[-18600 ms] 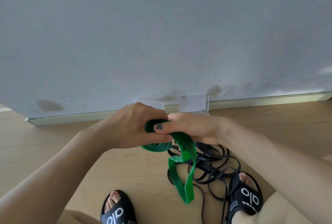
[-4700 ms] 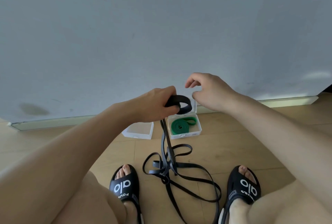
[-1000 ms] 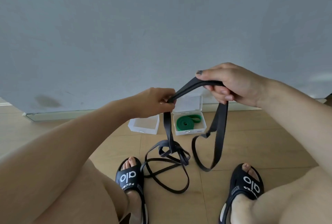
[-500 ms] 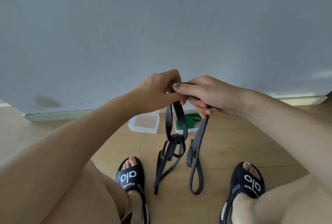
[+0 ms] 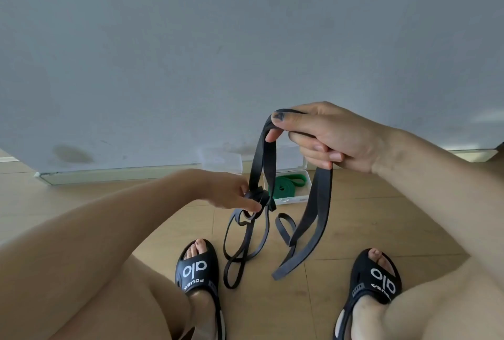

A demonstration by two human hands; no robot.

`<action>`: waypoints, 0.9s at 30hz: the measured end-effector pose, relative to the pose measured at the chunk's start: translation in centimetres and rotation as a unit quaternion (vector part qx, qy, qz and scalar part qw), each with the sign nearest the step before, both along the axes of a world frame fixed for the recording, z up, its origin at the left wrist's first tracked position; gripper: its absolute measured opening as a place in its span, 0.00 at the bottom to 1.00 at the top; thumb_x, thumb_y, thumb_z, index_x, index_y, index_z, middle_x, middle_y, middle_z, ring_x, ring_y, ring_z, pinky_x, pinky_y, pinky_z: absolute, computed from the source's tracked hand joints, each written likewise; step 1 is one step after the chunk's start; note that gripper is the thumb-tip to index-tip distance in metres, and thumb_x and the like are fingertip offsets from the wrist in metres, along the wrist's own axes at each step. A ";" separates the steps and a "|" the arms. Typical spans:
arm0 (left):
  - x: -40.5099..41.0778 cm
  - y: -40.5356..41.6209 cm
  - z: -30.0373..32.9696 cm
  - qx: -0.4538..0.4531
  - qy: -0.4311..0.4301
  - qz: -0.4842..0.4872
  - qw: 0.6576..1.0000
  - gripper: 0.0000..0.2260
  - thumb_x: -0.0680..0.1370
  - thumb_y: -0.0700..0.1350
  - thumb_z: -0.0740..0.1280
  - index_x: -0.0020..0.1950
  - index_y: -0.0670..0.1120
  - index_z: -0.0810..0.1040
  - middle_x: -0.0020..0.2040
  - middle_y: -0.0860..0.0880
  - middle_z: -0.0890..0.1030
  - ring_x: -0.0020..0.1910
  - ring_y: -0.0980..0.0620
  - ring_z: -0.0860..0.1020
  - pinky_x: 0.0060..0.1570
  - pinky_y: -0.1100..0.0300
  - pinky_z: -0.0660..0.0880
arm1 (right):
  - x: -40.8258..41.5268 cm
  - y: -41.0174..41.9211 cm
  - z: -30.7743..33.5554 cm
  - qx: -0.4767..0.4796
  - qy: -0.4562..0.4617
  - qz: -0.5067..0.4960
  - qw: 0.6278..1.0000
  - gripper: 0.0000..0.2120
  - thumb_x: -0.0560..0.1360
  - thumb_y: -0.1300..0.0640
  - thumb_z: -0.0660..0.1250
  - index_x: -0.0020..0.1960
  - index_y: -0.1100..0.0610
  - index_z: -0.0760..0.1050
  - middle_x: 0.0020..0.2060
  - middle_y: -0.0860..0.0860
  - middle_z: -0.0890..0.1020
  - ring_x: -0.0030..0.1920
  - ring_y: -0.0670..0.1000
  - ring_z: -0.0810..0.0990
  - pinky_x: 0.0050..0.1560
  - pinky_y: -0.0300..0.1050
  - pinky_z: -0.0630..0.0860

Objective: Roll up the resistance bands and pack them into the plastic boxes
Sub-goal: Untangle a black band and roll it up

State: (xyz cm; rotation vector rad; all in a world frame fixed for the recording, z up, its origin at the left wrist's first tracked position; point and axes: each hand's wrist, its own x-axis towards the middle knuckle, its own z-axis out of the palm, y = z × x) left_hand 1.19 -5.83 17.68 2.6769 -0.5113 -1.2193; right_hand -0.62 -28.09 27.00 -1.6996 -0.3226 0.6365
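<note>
Half a second ago both hands met at chest height; now they have separated, the right hand [image 5: 331, 139] raised and the left hand [image 5: 231, 191] lowered to the tangle.

Head view: a seated person in black slides [image 5: 197, 271] works over a wooden floor [image 5: 341, 216] before a grey wall. The right hand's curled fingers and thumb grasp the top loop of a black resistance band [image 5: 313, 216], whose strands hang down to the floor. The left hand's fingertips [image 5: 255, 206] pinch a knot in the band. Behind sits an open plastic box [image 5: 305, 176] holding a rolled green resistance band [image 5: 286, 185]; a second box is mostly hidden. The knot probably needs easing loose strand by strand, without pulling it taut, before rolling.
</note>
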 end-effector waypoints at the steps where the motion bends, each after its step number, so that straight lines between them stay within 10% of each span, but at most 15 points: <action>1: 0.0 -0.3 -0.3 0.005 -0.006 0.000 1.000 0.32 0.79 0.68 0.62 0.72 0.46 0.71 0.71 0.49 0.75 0.67 0.48 0.75 0.67 0.52 0.71 | 0.0 0.0 0.0 0.004 0.002 -0.002 1.000 0.19 0.83 0.47 0.63 0.56 0.64 0.82 0.23 0.50 0.64 0.18 0.46 0.59 0.22 0.40 0.64; 11: -0.8 -3.1 -5.4 -0.067 -0.051 0.095 0.992 0.44 0.66 0.78 0.65 0.70 0.49 0.68 0.56 0.51 0.80 0.53 0.49 0.80 0.55 0.53 0.79 | -0.2 0.0 0.1 0.060 0.012 -0.022 0.998 0.18 0.85 0.50 0.60 0.58 0.65 0.80 0.25 0.49 0.66 0.18 0.45 0.58 0.22 0.40 0.60; 14: -1.0 -4.3 -6.1 -0.110 -0.067 0.143 0.981 0.32 0.69 0.67 0.69 0.63 0.46 0.73 0.48 0.47 0.81 0.47 0.47 0.82 0.45 0.55 0.80 | -0.3 -0.1 -0.1 0.052 0.004 -0.024 0.998 0.18 0.85 0.50 0.60 0.59 0.64 0.79 0.27 0.49 0.70 0.19 0.45 0.58 0.23 0.40 0.61; 18: -1.0 -4.5 -3.7 -0.093 -0.097 0.098 0.986 0.19 0.76 0.48 0.71 0.62 0.42 0.70 0.52 0.44 0.79 0.49 0.46 0.80 0.47 0.52 0.80 | 0.1 -0.9 -0.7 -0.058 -0.030 -0.048 0.997 0.15 0.84 0.49 0.64 0.57 0.60 0.82 0.31 0.50 0.74 0.22 0.47 0.63 0.26 0.41 0.65; 27: -0.3 -2.3 3.2 -0.147 -0.136 -0.025 0.979 0.17 0.75 0.47 0.74 0.59 0.51 0.72 0.47 0.53 0.80 0.43 0.56 0.78 0.42 0.58 0.76 | 0.7 -1.7 -3.1 -0.253 0.005 -0.030 0.967 0.13 0.82 0.52 0.67 0.51 0.62 0.81 0.28 0.49 0.75 0.22 0.47 0.68 0.26 0.40 0.69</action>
